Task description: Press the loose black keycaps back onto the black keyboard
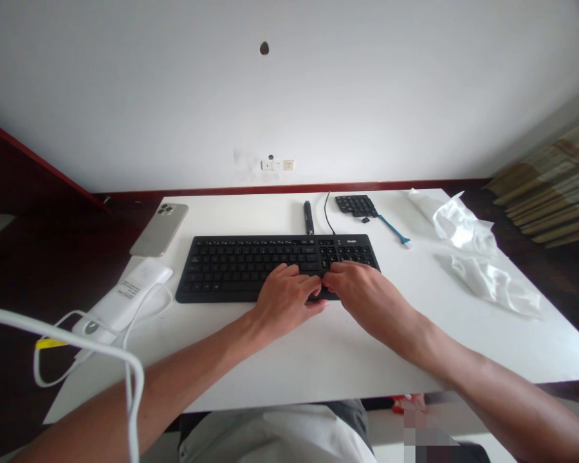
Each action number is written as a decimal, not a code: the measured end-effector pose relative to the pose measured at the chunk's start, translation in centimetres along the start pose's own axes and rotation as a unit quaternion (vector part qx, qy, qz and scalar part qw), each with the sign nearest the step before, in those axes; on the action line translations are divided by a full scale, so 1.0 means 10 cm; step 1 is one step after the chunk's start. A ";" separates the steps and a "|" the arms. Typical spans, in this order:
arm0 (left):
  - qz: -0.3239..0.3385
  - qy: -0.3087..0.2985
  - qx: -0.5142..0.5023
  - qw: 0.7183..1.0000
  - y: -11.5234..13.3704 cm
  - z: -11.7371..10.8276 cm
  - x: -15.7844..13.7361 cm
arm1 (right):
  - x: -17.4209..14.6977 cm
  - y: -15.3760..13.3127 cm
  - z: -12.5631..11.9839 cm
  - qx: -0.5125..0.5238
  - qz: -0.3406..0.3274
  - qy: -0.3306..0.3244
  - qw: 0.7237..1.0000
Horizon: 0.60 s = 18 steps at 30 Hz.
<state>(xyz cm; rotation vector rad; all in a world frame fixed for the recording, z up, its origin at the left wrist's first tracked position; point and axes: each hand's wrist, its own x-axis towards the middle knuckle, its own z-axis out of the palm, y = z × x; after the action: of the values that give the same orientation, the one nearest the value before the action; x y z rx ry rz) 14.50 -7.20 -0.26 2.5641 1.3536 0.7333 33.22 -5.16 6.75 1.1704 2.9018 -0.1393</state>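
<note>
A black keyboard (241, 270) lies across the middle of the white table (347, 347). My left hand (285, 297) and my right hand (354, 286) meet over its lower right keys, fingertips pressed together on the front edge near the arrow keys. Whatever sits under the fingertips is hidden. A black rubbery key mat (356, 205) lies behind the keyboard, with a blue-handled tool (394, 229) beside it. A black pen-like stick (309, 217) and the keyboard's cable (328, 215) lie at the keyboard's back edge.
A phone (159, 228) lies face down at the table's far left. A white power bank (125, 299) with a looping white cable (77, 347) sits near the left edge. Crumpled clear plastic bags (468, 231) lie on the right. A wall with sockets (277, 164) stands behind.
</note>
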 end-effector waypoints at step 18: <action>0.010 0.013 0.007 1.000 0.02 0.00 -0.01 | 0.07 0.29 0.02 0.130 0.003 -0.012 0.991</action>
<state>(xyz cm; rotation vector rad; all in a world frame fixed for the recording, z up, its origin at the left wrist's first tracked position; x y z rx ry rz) 14.57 -7.42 -0.23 2.5915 1.3462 0.7665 34.75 -2.61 6.27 1.1997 2.9250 -0.5413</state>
